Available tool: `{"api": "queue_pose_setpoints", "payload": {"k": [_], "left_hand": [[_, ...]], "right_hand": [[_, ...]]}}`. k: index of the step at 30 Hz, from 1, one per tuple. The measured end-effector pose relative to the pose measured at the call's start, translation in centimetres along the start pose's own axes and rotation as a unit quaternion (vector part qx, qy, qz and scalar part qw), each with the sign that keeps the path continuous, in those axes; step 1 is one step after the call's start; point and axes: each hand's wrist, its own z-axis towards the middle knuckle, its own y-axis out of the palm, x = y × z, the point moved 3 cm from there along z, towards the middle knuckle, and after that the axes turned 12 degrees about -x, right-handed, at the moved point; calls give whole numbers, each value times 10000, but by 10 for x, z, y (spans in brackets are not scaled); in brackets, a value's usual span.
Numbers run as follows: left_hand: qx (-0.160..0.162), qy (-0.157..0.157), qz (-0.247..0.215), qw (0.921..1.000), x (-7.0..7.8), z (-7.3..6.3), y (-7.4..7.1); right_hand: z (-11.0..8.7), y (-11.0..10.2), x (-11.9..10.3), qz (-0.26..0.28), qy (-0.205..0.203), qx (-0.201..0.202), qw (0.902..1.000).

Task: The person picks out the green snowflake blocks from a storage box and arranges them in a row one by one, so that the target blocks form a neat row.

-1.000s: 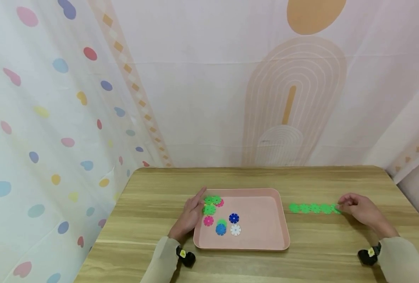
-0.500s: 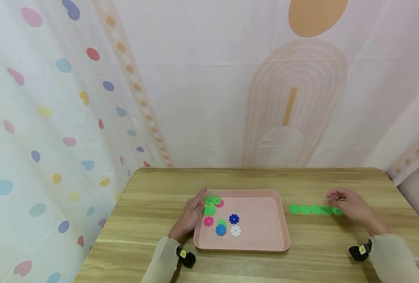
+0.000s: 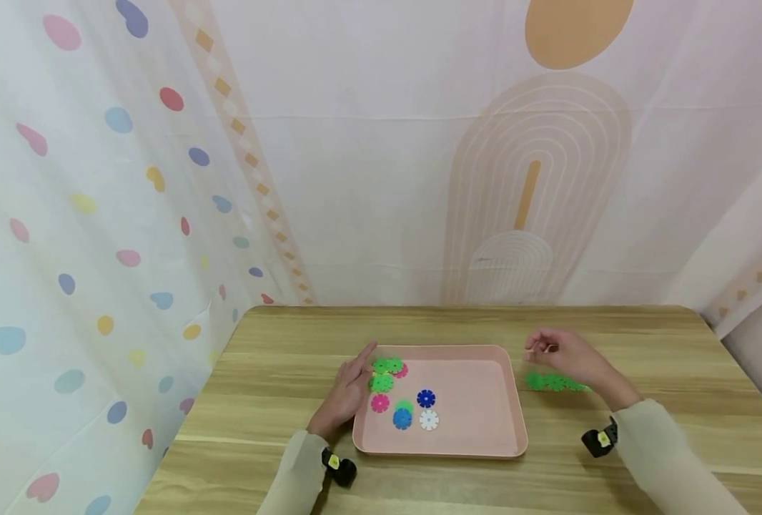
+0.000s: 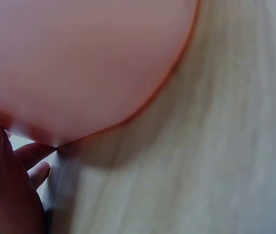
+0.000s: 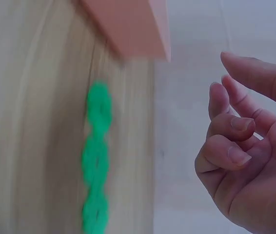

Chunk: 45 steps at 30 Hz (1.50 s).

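My left hand (image 3: 344,393) rests at the left edge of the pink tray (image 3: 471,365), one finger stretched along toward its far corner. The left wrist view shows fingertips (image 4: 39,170) right at the tray's side. Flower-shaped plastic discs lie in the tray: green discs (image 3: 382,383), a pink disc (image 3: 379,403), a light blue disc (image 3: 402,418), a dark blue disc (image 3: 426,398) and a white disc (image 3: 429,419). My right hand (image 3: 567,355), loosely curled and holding nothing, hovers over a chain of linked green discs (image 3: 551,383), hiding its right end.
The tray stands on a wood-grain table (image 3: 445,486). A patterned curtain (image 3: 368,214) hangs behind the table and along the left. To the right of the tray, the green chain lies close to its raised wall (image 5: 128,29).
My right hand has let go of the chain's right end and moved left above it toward the tray. The chain stays in place, and my left hand has not moved.
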Motion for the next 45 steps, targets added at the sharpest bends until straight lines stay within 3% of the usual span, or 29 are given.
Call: {"api": "queue_pose_setpoints", "payload": {"k": [5,11,20,27,36,45], "left_hand": [[4,70,-25,10000,1,0,0],[23,35,0,10000,2,1,0],[15,12,54,10000,1,1,0],[-9,-25,33,10000,5,0,2],[45,-26,96,9999,6,-1,0],[29,-170,-68,9998,2,-3,0]], "right_hand": [[22,16,-22,-140,-452,-279,9985],[47,36,-46,-227,-425,-888,9949],[80,78,-63,-230,-488,-1611,9855],[94,109,-73,-14,-451,-2343,9711],[110,140,-76,-285,-477,-2689,9616],[112,153,-77,-212,-382,-2956,9543]]}}
